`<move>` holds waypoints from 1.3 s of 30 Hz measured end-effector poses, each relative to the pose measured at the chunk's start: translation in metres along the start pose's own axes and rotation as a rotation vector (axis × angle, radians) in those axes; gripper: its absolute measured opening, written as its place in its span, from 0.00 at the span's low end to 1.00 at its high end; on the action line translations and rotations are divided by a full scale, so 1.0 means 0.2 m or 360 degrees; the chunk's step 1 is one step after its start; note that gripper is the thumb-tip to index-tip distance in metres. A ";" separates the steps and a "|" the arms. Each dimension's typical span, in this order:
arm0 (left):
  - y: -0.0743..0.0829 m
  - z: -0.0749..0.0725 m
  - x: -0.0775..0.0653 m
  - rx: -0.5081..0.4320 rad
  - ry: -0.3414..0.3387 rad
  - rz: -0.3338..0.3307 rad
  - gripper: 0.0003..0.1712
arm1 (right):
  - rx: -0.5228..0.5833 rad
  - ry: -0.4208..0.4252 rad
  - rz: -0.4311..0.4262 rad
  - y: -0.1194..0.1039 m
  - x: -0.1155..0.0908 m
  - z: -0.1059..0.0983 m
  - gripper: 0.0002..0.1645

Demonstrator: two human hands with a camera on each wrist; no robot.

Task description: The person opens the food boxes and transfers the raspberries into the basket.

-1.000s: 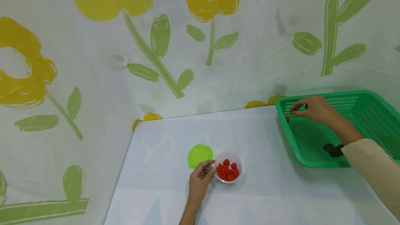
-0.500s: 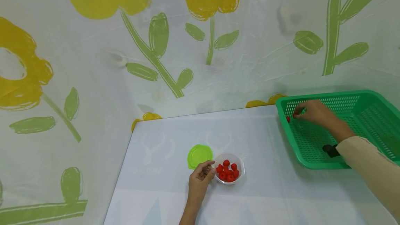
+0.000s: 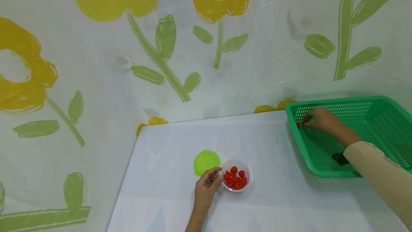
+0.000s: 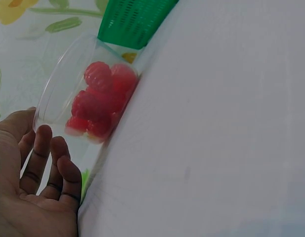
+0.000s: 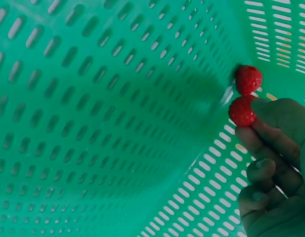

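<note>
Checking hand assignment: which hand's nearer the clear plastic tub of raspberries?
Left. The left hand is right at the rim of the clear plastic tub; the right hand is well away, inside the green basket, pinching a raspberry.

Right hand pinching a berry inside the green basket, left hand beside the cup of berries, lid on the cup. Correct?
Not the lid: it lies off the cup, flat on the table, as the head view shows. The rest is right.
</note>
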State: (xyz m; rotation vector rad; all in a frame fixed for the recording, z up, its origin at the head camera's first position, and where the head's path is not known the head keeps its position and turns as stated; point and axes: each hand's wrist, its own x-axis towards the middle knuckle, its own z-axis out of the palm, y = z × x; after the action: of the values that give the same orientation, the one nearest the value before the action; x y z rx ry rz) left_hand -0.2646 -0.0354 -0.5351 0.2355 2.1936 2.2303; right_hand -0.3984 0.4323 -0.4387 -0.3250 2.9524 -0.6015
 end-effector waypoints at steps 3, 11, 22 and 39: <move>0.00 0.01 0.00 -0.0002 -0.0012 -0.0013 0.15 | -0.0006 -0.0027 0.0002 0.01 0.00 0.00 0.08; 0.01 0.01 -0.01 -0.0023 -0.0003 -0.0030 0.15 | -0.0006 -0.0065 0.0031 -0.02 -0.01 0.00 0.07; -0.01 0.00 -0.02 -0.0013 0.0015 -0.0019 0.15 | -0.0040 -0.0036 0.0017 -0.12 -0.08 -0.04 0.16; -0.01 -0.01 0.00 0.0016 -0.0009 0.0021 0.15 | 0.0039 0.0161 -0.0031 -0.37 -0.27 -0.19 0.12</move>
State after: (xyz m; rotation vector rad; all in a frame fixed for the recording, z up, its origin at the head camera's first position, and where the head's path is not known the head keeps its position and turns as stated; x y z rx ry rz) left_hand -0.2658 -0.0371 -0.5362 0.2571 2.2075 2.2226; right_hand -0.3375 0.3931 -0.3711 -0.3313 3.0388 -0.6753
